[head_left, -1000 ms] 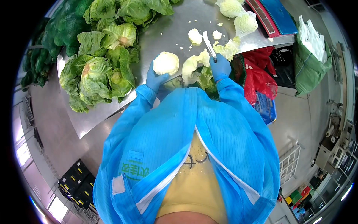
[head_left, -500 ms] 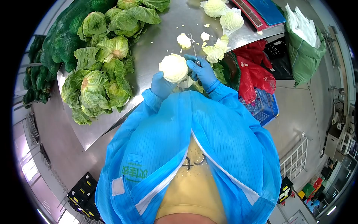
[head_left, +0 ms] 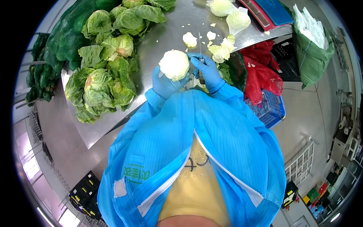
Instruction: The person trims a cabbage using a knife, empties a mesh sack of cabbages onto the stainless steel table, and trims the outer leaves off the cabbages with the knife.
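A pale, trimmed cabbage head (head_left: 174,65) rests in my left hand (head_left: 165,85), whose gloved fingers cup it from below and the side. My right hand (head_left: 208,72), also in a blue glove, is closed round the handle of a knife (head_left: 200,44). The narrow blade points away from me, just right of the cabbage and apart from it. Beyond my hands, cut white pieces (head_left: 190,39) and pale leaf scraps (head_left: 221,52) lie on the metal table (head_left: 168,28).
Untrimmed green cabbages (head_left: 99,89) are heaped at the left, beside full green net sacks (head_left: 68,36). Two net-wrapped pale cabbages (head_left: 238,20) lie at the back. To the right are red net bags (head_left: 259,75), a blue crate (head_left: 270,108) and a green sack (head_left: 314,56).
The cabbage has turned slightly in my left hand, which now sits more underneath it. My right hand still grips the knife, its blade more upright in view. The whole view has shifted a little.
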`<state>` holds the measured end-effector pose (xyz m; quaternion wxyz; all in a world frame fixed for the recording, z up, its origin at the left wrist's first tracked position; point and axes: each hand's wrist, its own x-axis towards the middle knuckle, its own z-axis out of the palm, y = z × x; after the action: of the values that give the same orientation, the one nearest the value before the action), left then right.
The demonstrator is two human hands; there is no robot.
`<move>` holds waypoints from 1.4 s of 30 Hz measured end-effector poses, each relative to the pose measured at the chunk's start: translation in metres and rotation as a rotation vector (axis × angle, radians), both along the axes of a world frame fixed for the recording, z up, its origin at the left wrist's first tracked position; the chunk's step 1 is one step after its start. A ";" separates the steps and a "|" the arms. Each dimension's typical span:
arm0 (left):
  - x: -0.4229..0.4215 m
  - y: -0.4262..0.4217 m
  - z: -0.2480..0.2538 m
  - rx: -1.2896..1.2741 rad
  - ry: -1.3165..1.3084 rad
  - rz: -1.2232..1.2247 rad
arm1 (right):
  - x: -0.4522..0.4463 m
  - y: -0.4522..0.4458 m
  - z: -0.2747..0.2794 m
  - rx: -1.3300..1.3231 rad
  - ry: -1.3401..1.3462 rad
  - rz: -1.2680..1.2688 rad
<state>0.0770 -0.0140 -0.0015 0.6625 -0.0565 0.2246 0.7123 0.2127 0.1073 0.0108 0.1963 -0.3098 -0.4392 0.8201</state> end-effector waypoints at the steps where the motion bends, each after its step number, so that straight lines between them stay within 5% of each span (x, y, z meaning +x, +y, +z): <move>1: -0.001 0.001 -0.001 -0.030 0.046 0.015 | -0.001 0.000 0.003 0.063 0.046 -0.032; 7: -0.004 0.002 -0.005 0.098 -0.204 -0.089 | 0.000 0.002 0.005 0.183 0.036 -0.043; 32: 0.002 0.003 0.011 -0.074 -0.089 -0.138 | 0.012 0.023 -0.021 -0.093 0.035 0.015; 36: 0.003 0.003 0.024 -0.047 0.105 -0.150 | 0.005 0.019 -0.020 -0.166 0.056 -0.088; 42: 0.000 0.006 0.014 0.012 0.429 -0.155 | 0.010 0.009 -0.019 -0.459 0.195 0.124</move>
<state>0.0767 -0.0080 0.0120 0.6527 0.1176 0.3596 0.6564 0.2225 0.1164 -0.0080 0.1117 -0.2384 -0.2389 0.9347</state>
